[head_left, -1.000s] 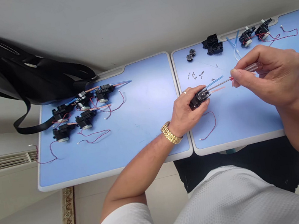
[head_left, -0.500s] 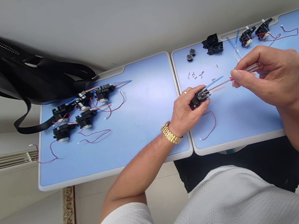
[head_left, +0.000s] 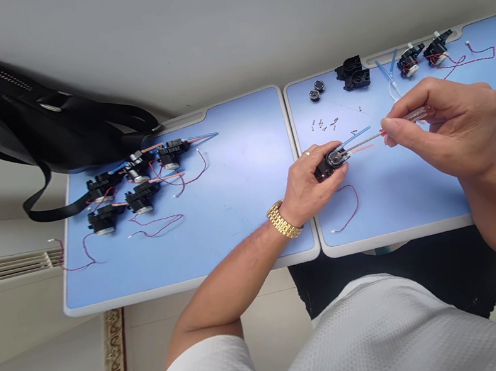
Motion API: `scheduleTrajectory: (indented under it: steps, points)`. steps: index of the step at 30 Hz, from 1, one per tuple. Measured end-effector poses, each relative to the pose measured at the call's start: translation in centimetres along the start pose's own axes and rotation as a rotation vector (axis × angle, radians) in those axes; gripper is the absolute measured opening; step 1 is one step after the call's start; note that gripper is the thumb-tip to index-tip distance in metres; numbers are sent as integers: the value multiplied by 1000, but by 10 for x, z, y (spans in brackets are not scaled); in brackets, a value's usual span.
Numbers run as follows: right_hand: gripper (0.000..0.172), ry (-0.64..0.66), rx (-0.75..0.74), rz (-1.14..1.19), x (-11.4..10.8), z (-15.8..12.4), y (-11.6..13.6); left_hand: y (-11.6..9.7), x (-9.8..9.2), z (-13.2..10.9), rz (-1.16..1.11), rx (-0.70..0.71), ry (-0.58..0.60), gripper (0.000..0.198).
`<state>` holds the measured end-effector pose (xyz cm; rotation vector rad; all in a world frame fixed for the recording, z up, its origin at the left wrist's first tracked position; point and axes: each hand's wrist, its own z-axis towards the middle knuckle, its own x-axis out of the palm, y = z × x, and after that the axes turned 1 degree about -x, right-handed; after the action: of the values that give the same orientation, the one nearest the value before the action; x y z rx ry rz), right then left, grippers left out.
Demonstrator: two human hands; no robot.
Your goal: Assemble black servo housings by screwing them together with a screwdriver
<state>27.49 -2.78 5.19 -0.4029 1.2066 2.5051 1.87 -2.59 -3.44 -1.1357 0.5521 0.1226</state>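
Observation:
My left hand [head_left: 308,180] grips a small black peristaltic pump [head_left: 334,159], with a blue tube and an orange tube running out of it to the right. My right hand [head_left: 442,129] holds a screwdriver [head_left: 365,141] with a transparent handle and a red collar. Its thin metal shaft reaches into the round front of the pump. The tip is hidden by the pump's parts. A loose red-and-black wire [head_left: 352,209] lies just below my left hand.
Several tiny screws [head_left: 321,126] and black pump parts [head_left: 353,73] lie on the right blue desk [head_left: 405,206]. Several assembled pumps with wires [head_left: 142,199] sit on the left blue desk [head_left: 257,209]. A black bag [head_left: 24,116] rests at its far left corner.
My right hand has shifted slightly, with the screwdriver handle lowered a little. My left hand and the pump have stayed nearly still.

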Motion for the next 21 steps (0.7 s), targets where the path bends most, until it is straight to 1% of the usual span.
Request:
scheduleTrajectory:
  steps: [5,8,11,14,17,21]
  points:
    - [19,7,49,-35,-1,0,4,-1,0,1,9,-20,7,37]
    - [19,-10,28,-9,0,1,3,-1,-2,0,-24,-34,29,39]
    - [17,-41,6,37,2,2,-1,-1,-6,-1,-76,-32,70,46]
    - [16,-70,52,77,2,3,-2,-3,-8,-1,-138,-4,71,48]
    - [17,-92,119,91,3,3,1,-4,-6,0,-192,51,42,43]
    - [20,-93,189,80,2,3,5,-2,-2,1,-187,141,-3,38]
